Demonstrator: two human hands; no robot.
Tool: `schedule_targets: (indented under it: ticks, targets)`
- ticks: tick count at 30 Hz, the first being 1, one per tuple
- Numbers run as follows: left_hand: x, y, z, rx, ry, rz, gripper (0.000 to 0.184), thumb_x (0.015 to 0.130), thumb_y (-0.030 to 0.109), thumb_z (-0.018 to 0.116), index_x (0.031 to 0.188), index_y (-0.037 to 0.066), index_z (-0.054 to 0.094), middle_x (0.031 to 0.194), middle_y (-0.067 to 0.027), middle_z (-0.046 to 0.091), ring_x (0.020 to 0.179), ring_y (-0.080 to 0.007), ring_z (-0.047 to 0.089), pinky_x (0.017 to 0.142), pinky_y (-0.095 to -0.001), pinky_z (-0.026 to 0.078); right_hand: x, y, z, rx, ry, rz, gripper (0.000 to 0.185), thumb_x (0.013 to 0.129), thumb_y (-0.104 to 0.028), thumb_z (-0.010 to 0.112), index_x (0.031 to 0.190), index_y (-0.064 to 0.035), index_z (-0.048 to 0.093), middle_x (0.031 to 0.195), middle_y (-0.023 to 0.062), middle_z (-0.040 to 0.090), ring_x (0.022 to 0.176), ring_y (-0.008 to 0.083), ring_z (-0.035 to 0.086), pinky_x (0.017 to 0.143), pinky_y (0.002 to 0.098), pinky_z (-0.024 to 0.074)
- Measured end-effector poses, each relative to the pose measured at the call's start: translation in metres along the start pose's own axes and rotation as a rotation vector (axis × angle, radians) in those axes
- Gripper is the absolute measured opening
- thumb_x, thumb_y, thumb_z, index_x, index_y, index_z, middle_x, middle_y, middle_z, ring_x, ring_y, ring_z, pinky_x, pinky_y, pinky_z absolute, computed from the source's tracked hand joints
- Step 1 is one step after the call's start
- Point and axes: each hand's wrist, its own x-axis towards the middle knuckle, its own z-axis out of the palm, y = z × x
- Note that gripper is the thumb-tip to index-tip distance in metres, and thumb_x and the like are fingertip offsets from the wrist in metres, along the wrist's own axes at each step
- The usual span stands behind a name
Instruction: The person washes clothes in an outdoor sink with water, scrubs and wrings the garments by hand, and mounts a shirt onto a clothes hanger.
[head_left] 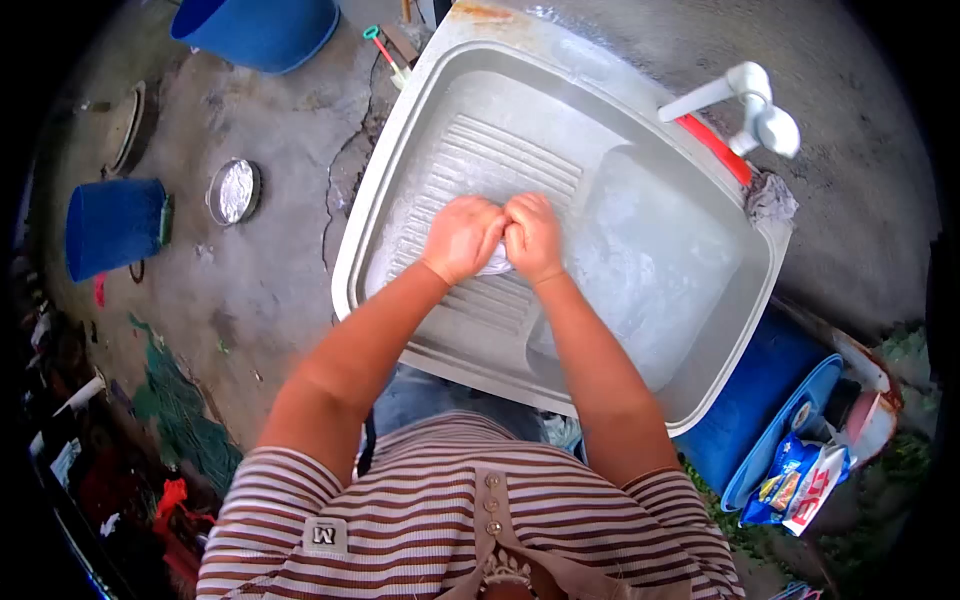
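Observation:
My left hand (462, 240) and my right hand (533, 236) are side by side over the ridged washboard (510, 160) of a light grey laundry sink (352, 240). Both are closed, knuckles nearly meeting, around a small whitish cloth (496, 262). Only a bit of the cloth shows below and between my fingers; the rest is hidden. Right of the washboard, cloudy water (655, 260) stands in the sink's deeper basin.
A white pipe tap (745, 95) with a red section (715, 148) rises behind the sink, beside a crumpled grey rag (771, 200). A detergent bag (800, 482) rests by a blue barrel (770, 400). Leftward are a blue tub (258, 32), blue bucket (116, 228) and metal pan (236, 190).

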Motion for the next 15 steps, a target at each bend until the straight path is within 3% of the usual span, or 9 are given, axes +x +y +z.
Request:
schedule_targets:
  ticks: [1, 3, 5, 7, 9, 11, 12, 13, 15]
  targets:
    - [-0.003, 0.004, -0.004, 0.013, -0.001, 0.019, 0.017, 0.093, 0.021, 0.057, 0.083, 0.008, 0.062, 0.085, -0.0133, 0.063, 0.083, -0.0362, 0.058, 0.078, -0.0452, 0.046, -0.006, -0.005, -0.001, -0.018, 0.051, 0.055, 0.005, 0.071, -0.009, 0.052, 0.073, -0.0055, 0.052, 0.076, 0.0127, 0.055, 0.077, 0.0343, 0.052, 0.074, 0.0443, 0.0403]
    - [-0.015, 0.026, -0.016, -0.034, 0.104, -0.228, 0.017, 0.091, 0.023, 0.063, 0.093, 0.006, 0.063, 0.098, -0.0148, 0.065, 0.097, -0.0364, 0.059, 0.091, -0.0445, 0.044, -0.027, -0.031, -0.018, -0.019, 0.084, 0.096, 0.005, 0.074, -0.006, 0.059, 0.078, -0.0068, 0.055, 0.083, 0.0115, 0.059, 0.088, 0.0332, 0.055, 0.081, 0.0433, 0.0410]
    - [-0.030, 0.048, -0.036, 0.107, 0.131, -0.127, 0.025, 0.085, 0.019, 0.071, 0.104, 0.005, 0.062, 0.112, -0.0163, 0.063, 0.112, -0.0358, 0.056, 0.102, -0.0441, 0.040, -0.054, -0.054, -0.047, -0.193, 0.074, 0.134, 0.016, 0.076, -0.011, 0.070, 0.084, -0.0076, 0.057, 0.087, 0.0098, 0.061, 0.095, 0.0324, 0.057, 0.086, 0.0422, 0.0411]
    - [-0.051, 0.049, -0.048, 0.164, 0.070, -0.199, 0.034, 0.080, 0.013, 0.076, 0.109, 0.005, 0.059, 0.120, -0.0167, 0.060, 0.117, -0.0363, 0.054, 0.104, -0.0439, 0.039, -0.091, -0.053, -0.068, -0.282, 0.045, 0.173, 0.023, 0.075, -0.013, 0.077, 0.088, -0.0077, 0.059, 0.089, 0.0093, 0.062, 0.098, 0.0322, 0.058, 0.089, 0.0414, 0.0410]
    - [-0.060, 0.060, -0.054, 0.199, 0.123, -0.353, 0.036, 0.075, 0.013, 0.081, 0.101, 0.004, 0.058, 0.109, -0.0144, 0.063, 0.108, -0.0356, 0.056, 0.092, -0.0442, 0.045, -0.133, -0.027, -0.079, -0.002, 0.128, 0.382, 0.020, 0.085, -0.018, 0.073, 0.092, -0.0089, 0.058, 0.085, 0.0048, 0.060, 0.088, 0.0260, 0.059, 0.086, 0.0405, 0.0425]
    - [-0.055, 0.078, -0.055, 0.283, 0.246, -0.459, 0.032, 0.077, 0.013, 0.081, 0.096, 0.004, 0.056, 0.094, -0.0110, 0.060, 0.090, -0.0278, 0.057, 0.081, -0.0387, 0.047, -0.154, -0.028, -0.137, 0.195, 0.349, 0.824, 0.016, 0.096, -0.021, 0.065, 0.094, -0.0075, 0.056, 0.087, 0.0006, 0.060, 0.081, 0.0166, 0.058, 0.081, 0.0323, 0.0458]
    - [-0.053, 0.082, -0.053, 0.289, 0.247, -0.457, 0.032, 0.077, 0.013, 0.081, 0.096, 0.004, 0.056, 0.094, -0.0110, 0.060, 0.090, -0.0278, 0.057, 0.081, -0.0387, 0.047, -0.166, -0.021, -0.169, 0.303, 0.465, 0.830, 0.014, 0.099, -0.021, 0.061, 0.094, -0.0088, 0.056, 0.087, -0.0013, 0.057, 0.081, 0.0138, 0.056, 0.082, 0.0320, 0.0459]
    - [-0.049, 0.083, -0.053, 0.116, 0.226, -0.621, 0.029, 0.080, 0.013, 0.079, 0.094, 0.006, 0.056, 0.089, -0.0059, 0.058, 0.084, -0.0213, 0.055, 0.077, -0.0343, 0.045, -0.178, -0.015, -0.198, 0.413, 0.582, 0.838, 0.013, 0.101, -0.021, 0.058, 0.094, -0.0102, 0.055, 0.086, -0.0033, 0.055, 0.081, 0.0111, 0.054, 0.082, 0.0318, 0.0460]
    - [-0.043, 0.099, -0.051, -0.048, 0.215, -0.783, 0.026, 0.083, 0.012, 0.078, 0.093, 0.007, 0.055, 0.083, -0.0009, 0.055, 0.078, -0.0148, 0.052, 0.073, -0.0298, 0.042, -0.183, -0.019, -0.242, 0.400, 0.530, 0.847, 0.008, 0.099, -0.017, 0.059, 0.100, -0.0095, 0.055, 0.085, -0.0023, 0.055, 0.084, 0.0109, 0.054, 0.083, 0.0307, 0.0462]
